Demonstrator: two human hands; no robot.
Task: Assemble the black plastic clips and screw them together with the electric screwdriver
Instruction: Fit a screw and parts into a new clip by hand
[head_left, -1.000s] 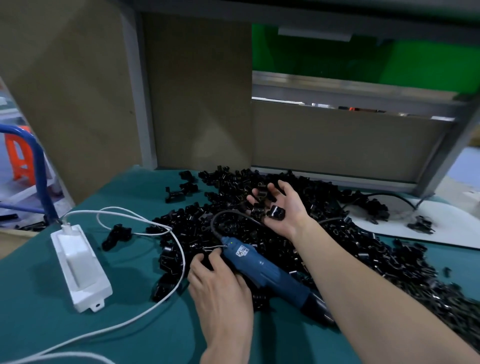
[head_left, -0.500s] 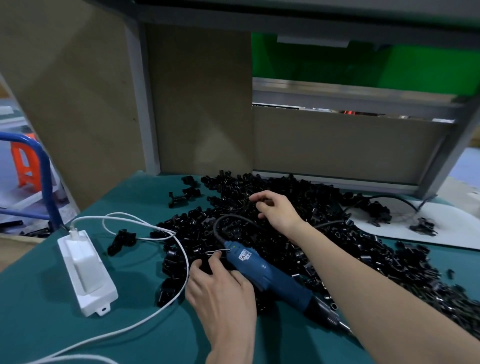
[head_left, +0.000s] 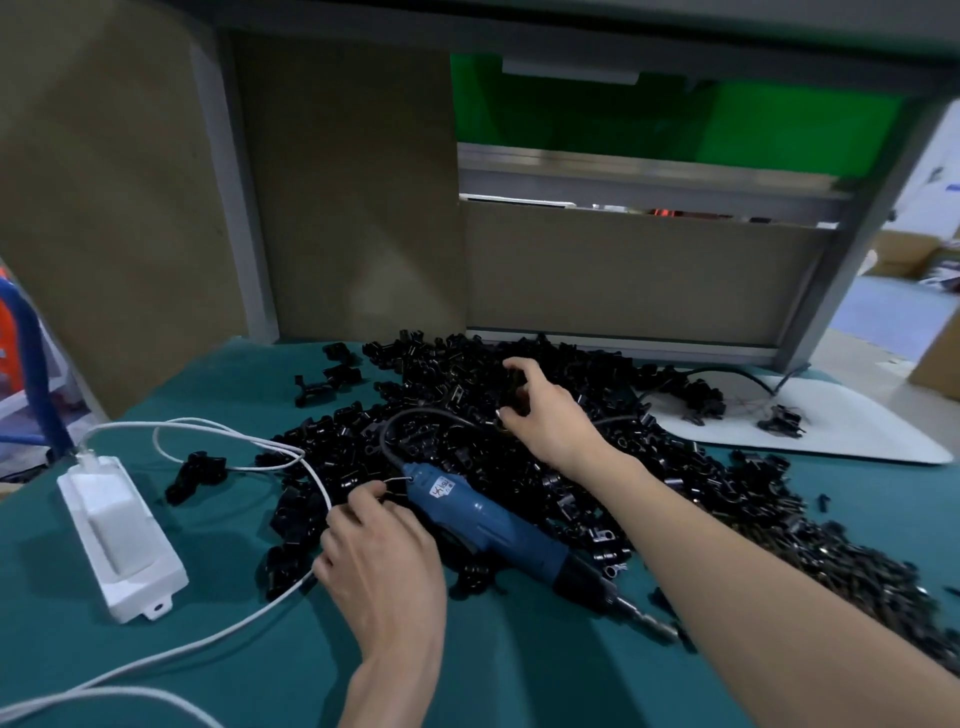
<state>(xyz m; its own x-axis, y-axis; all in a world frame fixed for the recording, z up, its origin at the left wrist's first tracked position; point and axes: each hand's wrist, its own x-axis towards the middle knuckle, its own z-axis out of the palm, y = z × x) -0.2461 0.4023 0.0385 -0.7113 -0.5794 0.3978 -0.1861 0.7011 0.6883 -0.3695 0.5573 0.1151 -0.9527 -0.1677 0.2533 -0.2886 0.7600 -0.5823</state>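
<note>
On the green table (head_left: 519, 675), the pile of black clips (head_left: 457, 379) spreads from the middle to the near right. At its far side the right hand (head_left: 545, 415) has its fingers (head_left: 519, 366) curled round one clip (head_left: 511, 387). The left hand (head_left: 382, 561) rests beside the blue electric screwdriver (head_left: 493, 525); I cannot tell whether it grips anything. The clips look light, stiff and apt to snag, so pinch one by its sides.

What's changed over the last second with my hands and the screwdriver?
The right hand, palm up with a clip a second ago, turned over and dug into the black clips, fingers curling round some. The left hand stayed beside the electric screwdriver, which has not moved.
</note>
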